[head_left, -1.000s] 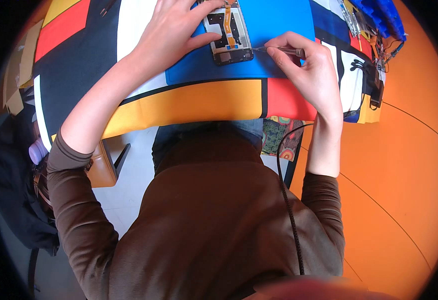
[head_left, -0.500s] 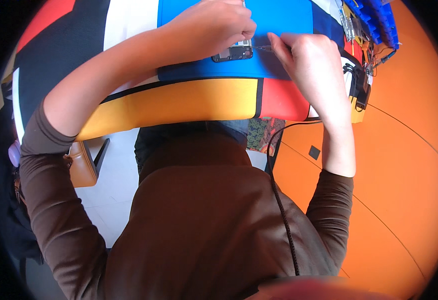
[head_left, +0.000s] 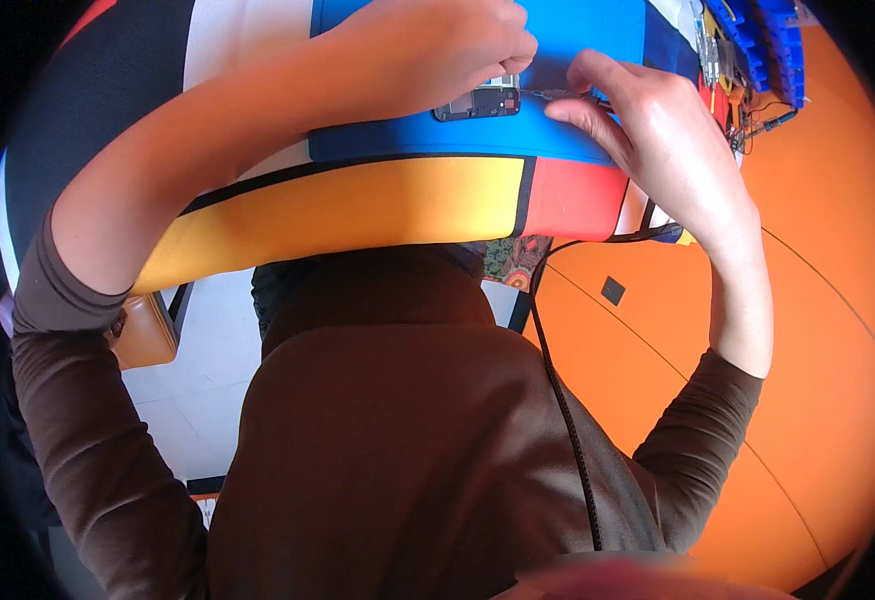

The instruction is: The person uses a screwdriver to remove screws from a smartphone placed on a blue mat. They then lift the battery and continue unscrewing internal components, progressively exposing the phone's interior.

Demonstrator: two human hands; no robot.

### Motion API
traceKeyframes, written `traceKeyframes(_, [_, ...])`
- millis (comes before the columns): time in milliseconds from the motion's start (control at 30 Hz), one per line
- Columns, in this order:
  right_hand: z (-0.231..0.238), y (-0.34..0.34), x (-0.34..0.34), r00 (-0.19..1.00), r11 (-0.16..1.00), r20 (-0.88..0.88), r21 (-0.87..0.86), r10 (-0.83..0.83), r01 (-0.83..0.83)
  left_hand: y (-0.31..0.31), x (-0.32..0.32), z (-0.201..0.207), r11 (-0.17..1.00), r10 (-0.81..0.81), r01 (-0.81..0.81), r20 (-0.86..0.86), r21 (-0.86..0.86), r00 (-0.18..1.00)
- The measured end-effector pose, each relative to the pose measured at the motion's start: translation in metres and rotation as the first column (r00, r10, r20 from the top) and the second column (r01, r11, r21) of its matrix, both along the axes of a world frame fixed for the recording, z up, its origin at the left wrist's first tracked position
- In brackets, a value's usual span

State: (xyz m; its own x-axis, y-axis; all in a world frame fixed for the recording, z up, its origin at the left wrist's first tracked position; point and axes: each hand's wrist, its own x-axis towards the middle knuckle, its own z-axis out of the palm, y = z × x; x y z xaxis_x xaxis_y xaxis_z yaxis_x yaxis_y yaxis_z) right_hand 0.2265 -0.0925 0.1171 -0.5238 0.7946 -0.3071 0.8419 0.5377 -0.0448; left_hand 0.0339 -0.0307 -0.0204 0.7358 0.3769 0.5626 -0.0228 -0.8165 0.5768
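An opened phone (head_left: 479, 104), with its dark inner parts bare, lies on a blue mat (head_left: 388, 138). My left hand (head_left: 473, 48) reaches across its upper part with the fingers curled closed; what they pinch, if anything, is hidden. To the right of the phone, my right hand (head_left: 648, 105) has a thin grey pointed tool (head_left: 546, 94). Its tip is beside the phone's right edge; whether it touches cannot be made out. The thumb and forefinger are apart around the tool, whose rear end is hidden by the hand.
Blue plastic bins (head_left: 773, 50) stand at the far right, with slim metal tools (head_left: 709, 60) and dark cables beside them. A colour-block cloth (head_left: 358, 205) covers the table to its near edge. A black cord (head_left: 565, 400) runs down my front. Below left is a tan bag (head_left: 146, 333).
My right thumb and forefinger have spread apart, and the right wrist has swung outward to the right. The left hand stays over the phone. The whole view has shifted slightly.
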Motion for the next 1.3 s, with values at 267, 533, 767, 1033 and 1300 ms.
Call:
traceKeyframes(267, [-0.006,-0.002,-0.002,0.978,0.969,0.208,0.245,-0.022,-0.031,0.001,-0.002,-0.002,1.000,-0.010,0.010,-0.005,0.023,1.000])
traceKeyframes(533, [-0.010,-0.004,-0.002,0.992,0.965,0.024,0.236,-0.121,0.112,0.002,-0.002,-0.007,0.998,-0.009,0.006,0.057,0.056,0.998])
traceKeyframes(767, [-0.008,-0.010,-0.007,0.888,0.923,-0.285,0.030,-0.360,0.383,0.000,-0.001,-0.005,0.997,0.001,-0.007,0.062,0.083,0.998])
traceKeyframes(1033, [-0.012,-0.013,0.002,0.778,0.883,-0.424,-0.153,-0.463,0.443,0.000,-0.001,-0.003,0.997,0.005,-0.006,0.024,0.071,1.000])
traceKeyframes(1300, [-0.004,-0.015,0.012,0.940,0.982,-0.293,0.014,-0.177,0.189,0.001,0.000,0.001,0.998,-0.007,0.007,0.007,0.059,1.000])
